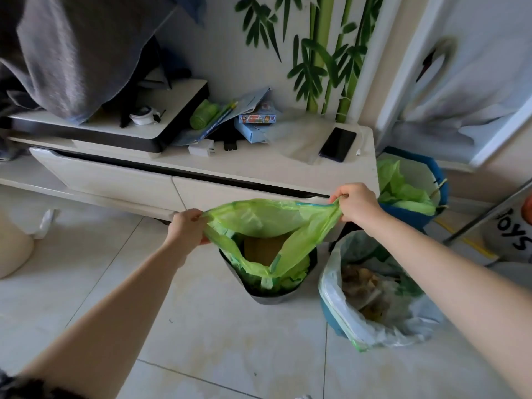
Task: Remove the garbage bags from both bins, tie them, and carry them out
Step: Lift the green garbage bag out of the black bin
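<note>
**binwatcher:** ok so where was the green garbage bag [270,218] at that point?

**tilefloor99:** Right in the middle, half lifted out of the dark bin [273,286] on the floor. Its mouth was stretched wide, long axis running left to right, opening facing up toward the camera. The lower part still sat down inside the bin.

**binwatcher:** and the hands?

**tilefloor99:** Left hand [187,227] had its fingers curled tight round the left edge of the rim, bunching the plastic. Right hand [355,204] did the same on the right edge, pinching a twisted bit of the rim between thumb and fingers. Neither hand was spread at all. The right one sat a bit higher than the left, so the mouth tilted up to the right.

**binwatcher:** anything in it?

**tilefloor99:** Something flat and brown like cardboard showed down inside, couldn't tell more than that.

**binwatcher:** other bins?

**tilefloor99:** Just right of it, a blue bin [334,318] lined with a pale see-through bag [383,326], brownish rubbish inside. Behind that, against the wall, another blue bin [414,214] holding crumpled green plastic [397,188].

**binwatcher:** background?

**tilefloor99:** A low white cabinet [201,174] behind the bins, with a black phone [337,144], a green roll of bags [203,114] and some small boxes on top. Pale tiled floor [201,326] underneath everything.
</note>
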The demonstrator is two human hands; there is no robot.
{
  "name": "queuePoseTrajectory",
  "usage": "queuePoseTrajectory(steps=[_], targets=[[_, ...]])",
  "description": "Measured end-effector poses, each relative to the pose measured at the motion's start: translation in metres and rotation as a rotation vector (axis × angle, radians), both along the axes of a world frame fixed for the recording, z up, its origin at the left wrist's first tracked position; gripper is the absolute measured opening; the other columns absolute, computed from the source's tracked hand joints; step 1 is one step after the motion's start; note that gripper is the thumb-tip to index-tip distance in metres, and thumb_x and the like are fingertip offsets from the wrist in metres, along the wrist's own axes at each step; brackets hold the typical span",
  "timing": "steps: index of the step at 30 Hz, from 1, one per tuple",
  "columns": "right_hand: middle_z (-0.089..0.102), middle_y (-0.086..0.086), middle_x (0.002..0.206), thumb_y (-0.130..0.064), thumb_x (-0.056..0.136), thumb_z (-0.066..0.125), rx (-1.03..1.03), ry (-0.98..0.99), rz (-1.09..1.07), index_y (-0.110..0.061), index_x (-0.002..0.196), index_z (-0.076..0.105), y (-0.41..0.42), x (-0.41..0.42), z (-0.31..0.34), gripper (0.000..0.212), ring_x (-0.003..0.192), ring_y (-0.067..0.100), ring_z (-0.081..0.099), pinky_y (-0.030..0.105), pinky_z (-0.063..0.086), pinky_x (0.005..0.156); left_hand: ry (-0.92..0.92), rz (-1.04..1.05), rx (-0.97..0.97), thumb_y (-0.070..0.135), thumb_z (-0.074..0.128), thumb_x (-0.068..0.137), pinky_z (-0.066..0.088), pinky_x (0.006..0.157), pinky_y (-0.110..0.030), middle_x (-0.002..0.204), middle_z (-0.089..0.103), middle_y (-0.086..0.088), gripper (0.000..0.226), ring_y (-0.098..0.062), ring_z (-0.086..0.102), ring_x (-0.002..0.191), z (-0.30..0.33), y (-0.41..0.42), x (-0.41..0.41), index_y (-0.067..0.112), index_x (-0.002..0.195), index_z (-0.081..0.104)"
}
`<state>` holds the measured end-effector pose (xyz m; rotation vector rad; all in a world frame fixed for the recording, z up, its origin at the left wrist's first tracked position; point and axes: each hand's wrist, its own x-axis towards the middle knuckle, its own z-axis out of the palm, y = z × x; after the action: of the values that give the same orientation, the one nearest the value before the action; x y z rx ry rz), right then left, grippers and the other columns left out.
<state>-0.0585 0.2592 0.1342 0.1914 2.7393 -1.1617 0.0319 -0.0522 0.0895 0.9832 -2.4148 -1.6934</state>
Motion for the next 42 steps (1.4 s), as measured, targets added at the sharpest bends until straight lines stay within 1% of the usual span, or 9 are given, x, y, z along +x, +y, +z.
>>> queuePoseTrajectory(steps=[4,8,14,17,20,25,30,39,42], targets=[[0.071,0.01,0.097,0.0,0.09,0.038,-0.003,0.126,-0.015,-0.02,0.079,0.072,-0.003,0.004,0.024,0.041,0.081,0.028,0.066,0.042,0.059,0.077,0.118,-0.031,-0.012,0.011,0.056,0.088,0.059,0.079,-0.047,0.079,0.066,-0.017,0.017,-0.037,0.067,0.079,0.026,0.022,0.002,0.013,0.074,0.066],[0.072,0.011,0.09,-0.003,0.092,0.04,-0.046,0.263,-0.029,-0.021,0.092,0.075,-0.004,0.013,0.054,0.039,0.068,0.025,0.059,0.029,0.05,0.065,0.263,0.051,0.098,0.001,0.05,0.089,0.058,0.078,-0.039,0.078,0.065,-0.012,0.026,-0.027,0.063,0.078,0.063,0.029,0.003,0.016,0.074,0.065],[0.07,0.008,0.084,-0.001,0.09,0.042,-0.169,0.433,-0.054,-0.016,0.097,0.075,-0.004,0.029,0.117,0.038,0.064,0.026,0.058,0.034,0.052,0.06,0.46,0.105,0.152,0.003,0.052,0.091,0.059,0.074,-0.03,0.08,0.065,-0.008,0.022,-0.021,0.064,0.079,0.127,0.026,0.013,0.015,0.078,0.064],[0.071,0.006,0.09,-0.001,0.088,0.043,-0.19,0.495,-0.025,-0.014,0.095,0.075,-0.006,0.048,0.141,0.035,0.08,0.034,0.066,0.041,0.057,0.073,0.513,0.096,0.138,0.006,0.053,0.093,0.059,0.068,-0.026,0.079,0.064,-0.008,0.021,-0.019,0.063,0.076,0.152,0.03,0.031,0.014,0.076,0.063],[0.07,0.001,0.091,-0.003,0.087,0.044,-0.201,0.513,0.003,-0.019,0.09,0.073,-0.008,0.067,0.159,0.034,0.086,0.028,0.067,0.043,0.057,0.079,0.552,0.066,0.143,0.01,0.056,0.093,0.059,0.065,-0.023,0.081,0.064,-0.011,0.018,-0.017,0.064,0.073,0.171,0.031,0.054,0.01,0.077,0.063],[0.068,-0.001,0.087,-0.003,0.088,0.044,-0.207,0.541,0.049,-0.017,0.091,0.073,-0.008,0.104,0.182,0.032,0.084,0.032,0.067,0.046,0.058,0.075,0.586,0.085,0.149,0.009,0.058,0.09,0.058,0.063,-0.022,0.078,0.064,-0.011,0.013,-0.017,0.065,0.07,0.194,0.028,0.094,0.0,0.086,0.066],[0.068,0.003,0.088,-0.002,0.089,0.045,-0.19,0.574,0.086,-0.016,0.092,0.072,-0.01,0.139,0.197,0.03,0.082,0.031,0.067,0.041,0.058,0.073,0.592,0.114,0.211,0.008,0.056,0.086,0.058,0.071,-0.031,0.07,0.061,-0.008,0.017,-0.018,0.061,0.067,0.21,0.019,0.133,0.009,0.072,0.065],[0.069,0.004,0.092,0.003,0.087,0.047,-0.144,0.402,0.211,-0.012,0.095,0.073,-0.02,0.187,0.168,0.031,0.082,0.026,0.067,0.034,0.058,0.073,0.472,0.156,0.191,0.008,0.056,0.083,0.052,0.06,-0.028,0.062,0.055,-0.006,0.014,-0.017,0.055,0.058,0.175,0.003,0.187,0.006,0.071,0.062],[0.069,0.008,0.1,0.001,0.086,0.047,-0.137,0.295,0.212,-0.014,0.098,0.071,-0.021,0.188,0.139,0.031,0.076,0.017,0.065,0.022,0.055,0.056,0.399,0.204,0.202,0.009,0.059,0.083,0.05,0.063,-0.032,0.065,0.055,-0.008,0.015,-0.021,0.054,0.062,0.146,-0.007,0.197,0.007,0.07,0.065]])
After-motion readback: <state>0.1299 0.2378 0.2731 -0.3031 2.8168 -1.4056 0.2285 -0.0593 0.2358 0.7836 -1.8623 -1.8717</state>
